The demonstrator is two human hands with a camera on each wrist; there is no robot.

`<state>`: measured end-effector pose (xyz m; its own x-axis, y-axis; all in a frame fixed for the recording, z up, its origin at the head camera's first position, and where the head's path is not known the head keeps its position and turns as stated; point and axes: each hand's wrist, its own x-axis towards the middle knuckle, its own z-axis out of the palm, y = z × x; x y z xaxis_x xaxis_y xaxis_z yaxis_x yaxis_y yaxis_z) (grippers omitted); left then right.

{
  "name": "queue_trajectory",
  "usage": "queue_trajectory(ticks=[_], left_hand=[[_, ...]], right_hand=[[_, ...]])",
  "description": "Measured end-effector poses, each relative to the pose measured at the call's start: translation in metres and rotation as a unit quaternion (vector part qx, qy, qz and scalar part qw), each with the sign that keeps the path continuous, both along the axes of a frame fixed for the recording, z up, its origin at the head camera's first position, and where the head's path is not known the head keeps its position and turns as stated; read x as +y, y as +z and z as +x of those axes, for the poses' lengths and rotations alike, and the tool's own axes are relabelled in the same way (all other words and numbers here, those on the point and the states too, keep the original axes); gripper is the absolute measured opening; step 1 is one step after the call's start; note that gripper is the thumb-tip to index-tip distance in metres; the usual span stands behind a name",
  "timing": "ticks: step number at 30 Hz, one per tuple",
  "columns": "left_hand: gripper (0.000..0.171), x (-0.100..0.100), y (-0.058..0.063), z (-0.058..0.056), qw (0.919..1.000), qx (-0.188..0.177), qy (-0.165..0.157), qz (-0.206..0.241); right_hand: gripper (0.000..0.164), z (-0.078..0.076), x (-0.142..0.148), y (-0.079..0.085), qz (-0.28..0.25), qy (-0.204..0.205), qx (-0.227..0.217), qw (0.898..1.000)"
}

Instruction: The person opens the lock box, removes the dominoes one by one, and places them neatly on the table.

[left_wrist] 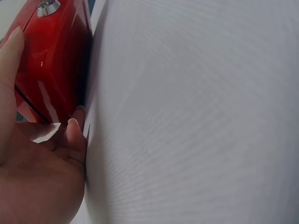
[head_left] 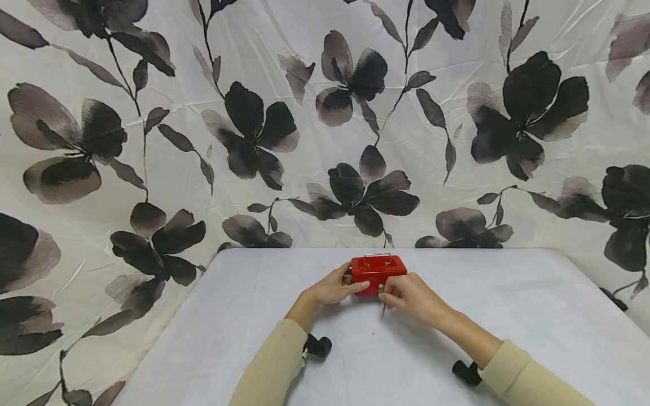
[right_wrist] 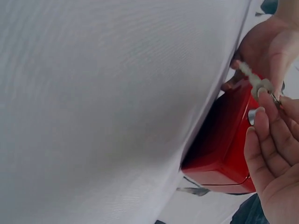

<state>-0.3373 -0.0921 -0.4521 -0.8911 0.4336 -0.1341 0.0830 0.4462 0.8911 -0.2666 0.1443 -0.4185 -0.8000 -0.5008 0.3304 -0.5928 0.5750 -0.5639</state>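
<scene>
A small red cash box (head_left: 367, 277) with a metal carry handle (head_left: 377, 255) on its lid stands near the back of the table. My left hand (head_left: 329, 290) grips its left end; the thumb (left_wrist: 11, 52) lies along the front face, and the other fingers reach round the side, low by the tabletop. At the front, my right hand (head_left: 416, 298) pinches a small silver key (right_wrist: 256, 80) by a ring at its head. The key's blade points away from the box front. Right beside those fingertips sits the round silver lock (right_wrist: 252, 116), partly covered by them.
White cloth covers the table (head_left: 203, 349), whose back edge runs close behind the cash box. A floral curtain (head_left: 284, 186) hangs beyond it. Black wrist cameras (head_left: 319, 346) are worn on both forearms, below the beige sleeves.
</scene>
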Motion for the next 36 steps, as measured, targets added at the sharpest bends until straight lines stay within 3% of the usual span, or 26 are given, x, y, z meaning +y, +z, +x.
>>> queue_trajectory(ticks=[17,36], left_hand=[[0.09,-0.0002,0.0018,-0.0005,0.9999,-0.006,0.0,0.009],[0.091,-0.001,0.0026,0.0016,0.9997,-0.02,0.001,0.015]], right_hand=[[0.005,-0.0031,0.007,-0.0019,-0.02,0.045,-0.004,0.999],[0.005,-0.0013,0.0078,-0.0017,-0.037,0.034,-0.029,0.998]])
